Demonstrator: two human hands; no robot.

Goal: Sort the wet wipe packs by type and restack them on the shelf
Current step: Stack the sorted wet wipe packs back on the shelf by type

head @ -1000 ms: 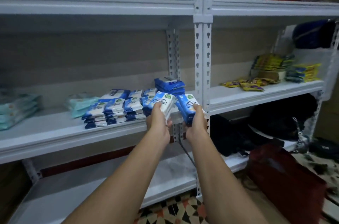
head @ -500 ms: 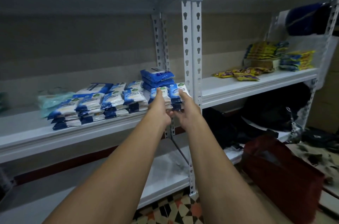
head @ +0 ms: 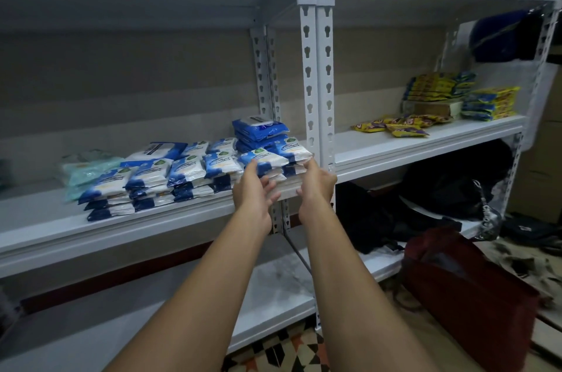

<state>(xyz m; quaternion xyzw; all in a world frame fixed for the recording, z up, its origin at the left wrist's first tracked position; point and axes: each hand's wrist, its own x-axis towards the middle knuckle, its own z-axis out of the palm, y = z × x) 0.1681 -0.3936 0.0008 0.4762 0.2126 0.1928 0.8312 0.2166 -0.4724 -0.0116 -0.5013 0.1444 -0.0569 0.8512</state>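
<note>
Wet wipe packs [head: 188, 172] flat, long axes front-to-back on shelf [head: 170, 221].

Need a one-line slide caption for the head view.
Both hands at the rightmost blue-and-white wipe stacks on the middle shelf.

My two arms are bare from above the elbows down to my left hand [head: 254, 189] and right hand [head: 316, 186], no sleeve showing, and my wrists and fingers carry no watch, ring or glove.
</note>
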